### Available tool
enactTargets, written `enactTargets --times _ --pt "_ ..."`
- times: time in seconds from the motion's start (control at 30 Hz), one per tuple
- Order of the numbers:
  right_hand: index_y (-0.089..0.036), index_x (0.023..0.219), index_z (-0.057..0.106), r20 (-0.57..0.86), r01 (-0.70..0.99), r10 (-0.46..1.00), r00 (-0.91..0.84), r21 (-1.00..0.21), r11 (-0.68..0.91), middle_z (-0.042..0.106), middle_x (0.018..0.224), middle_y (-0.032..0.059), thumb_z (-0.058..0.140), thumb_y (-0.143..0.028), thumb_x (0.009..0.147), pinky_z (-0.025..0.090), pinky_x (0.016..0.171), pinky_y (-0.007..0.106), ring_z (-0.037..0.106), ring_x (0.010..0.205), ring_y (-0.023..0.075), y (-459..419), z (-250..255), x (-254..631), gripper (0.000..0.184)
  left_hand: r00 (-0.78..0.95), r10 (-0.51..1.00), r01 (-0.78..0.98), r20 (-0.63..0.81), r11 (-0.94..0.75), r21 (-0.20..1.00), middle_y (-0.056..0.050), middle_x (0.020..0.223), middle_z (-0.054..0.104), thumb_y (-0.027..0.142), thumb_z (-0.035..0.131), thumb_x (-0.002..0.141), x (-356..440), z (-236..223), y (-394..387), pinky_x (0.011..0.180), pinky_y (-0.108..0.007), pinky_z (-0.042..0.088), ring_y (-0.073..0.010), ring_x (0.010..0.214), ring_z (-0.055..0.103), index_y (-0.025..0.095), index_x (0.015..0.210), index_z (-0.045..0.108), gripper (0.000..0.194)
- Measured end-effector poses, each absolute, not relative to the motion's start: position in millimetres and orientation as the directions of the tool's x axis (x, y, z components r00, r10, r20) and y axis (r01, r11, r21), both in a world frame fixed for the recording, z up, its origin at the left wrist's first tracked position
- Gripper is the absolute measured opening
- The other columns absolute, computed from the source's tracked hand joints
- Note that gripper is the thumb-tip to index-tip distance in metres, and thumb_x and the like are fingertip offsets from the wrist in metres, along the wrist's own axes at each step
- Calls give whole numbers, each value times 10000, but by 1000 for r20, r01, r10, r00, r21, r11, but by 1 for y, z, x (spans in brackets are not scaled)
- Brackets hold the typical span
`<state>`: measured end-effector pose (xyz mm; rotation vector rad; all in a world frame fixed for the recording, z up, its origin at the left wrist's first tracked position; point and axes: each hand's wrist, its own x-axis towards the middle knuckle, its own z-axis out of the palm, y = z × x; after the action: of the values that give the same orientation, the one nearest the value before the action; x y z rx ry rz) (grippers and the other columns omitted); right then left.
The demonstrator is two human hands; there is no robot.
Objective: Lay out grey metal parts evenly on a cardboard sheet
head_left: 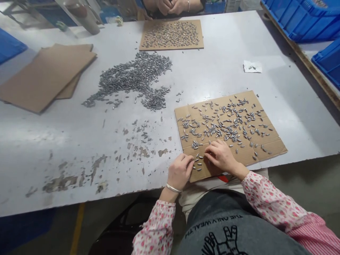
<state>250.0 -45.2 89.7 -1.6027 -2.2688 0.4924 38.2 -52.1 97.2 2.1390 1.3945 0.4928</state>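
Note:
A cardboard sheet (pixel 268 143) lies at the table's near edge, strewn with several small grey metal pieces (pixel 225 124). My left hand (pixel 179 171) rests on the sheet's near left corner, fingers curled by a few pieces; what it holds, if anything, is hidden. My right hand (pixel 221 156) lies on the sheet just to the right, fingers bent down and pinched over pieces.
A big loose heap of the same grey pieces (pixel 132 79) lies mid-table. Another person's hands (pixel 171 6) are at the far edge behind a second covered cardboard sheet (pixel 171 34). Bare cardboard sheets (pixel 46 76) lie left. Blue crates (pixel 305 17) stand right. A white paper scrap (pixel 252 66) lies near them.

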Motion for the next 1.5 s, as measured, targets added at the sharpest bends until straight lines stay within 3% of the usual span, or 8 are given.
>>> enactTargets --times 0.13,0.27,0.53,0.8,1.07,1.2,1.33,1.5 --pt "-208 880 647 37 855 916 -399 -346 386 611 896 70 550 -337 904 303 824 360 462 947 232 -51 83 241 162 468 884 776 -3 -409 480 -33 833 588 294 439 933 48 95 -47 695 -251 437 -141 770 562 205 889 644 227" --pt "-189 833 632 17 857 890 -455 -264 443 618 880 78 474 -265 938 292 797 365 471 903 225 -52 87 233 204 493 869 809 -41 -441 389 -39 837 574 282 426 937 48 88 -49 685 -262 419 -156 785 543 197 866 634 236" --pt "-191 797 621 -24 869 915 -404 -323 375 619 841 71 544 -276 895 284 777 349 479 900 230 -50 90 235 151 406 912 811 -65 -327 485 -28 873 598 280 463 916 47 93 -46 680 -251 418 -139 771 561 205 892 618 174" --pt "-203 822 641 48 852 961 -272 -453 264 634 843 49 565 -298 896 304 760 330 482 876 210 -55 97 259 142 436 898 843 -58 -384 377 -34 874 592 274 477 911 63 88 -31 682 -262 404 -168 823 551 210 859 620 165" --pt "-217 894 643 -20 856 906 -423 -336 392 614 880 52 603 -365 872 269 771 350 446 890 220 -74 92 265 155 439 899 819 6 -403 408 -30 877 591 301 484 915 47 99 -44 703 -270 411 -164 811 557 219 948 621 164" --pt "-203 870 630 4 858 891 -454 -266 438 600 851 57 492 -273 934 256 764 356 425 853 210 -77 90 258 167 506 862 770 28 -466 436 -22 830 588 299 494 913 44 104 -66 681 -259 414 -149 776 553 209 885 625 162" --pt "-194 847 627 27 841 875 -484 -261 473 588 837 65 473 -243 939 250 752 350 413 845 208 -76 90 258 185 535 843 759 55 -508 408 -27 827 593 252 485 917 46 94 -81 690 -264 416 -148 782 546 197 887 627 155" --pt "-191 849 621 39 819 853 -520 -261 511 579 846 62 480 -247 937 248 746 343 410 836 204 -79 88 258 175 538 820 758 196 -572 314 -21 770 601 206 514 903 49 85 -85 662 -276 397 -147 739 539 191 851 631 130"
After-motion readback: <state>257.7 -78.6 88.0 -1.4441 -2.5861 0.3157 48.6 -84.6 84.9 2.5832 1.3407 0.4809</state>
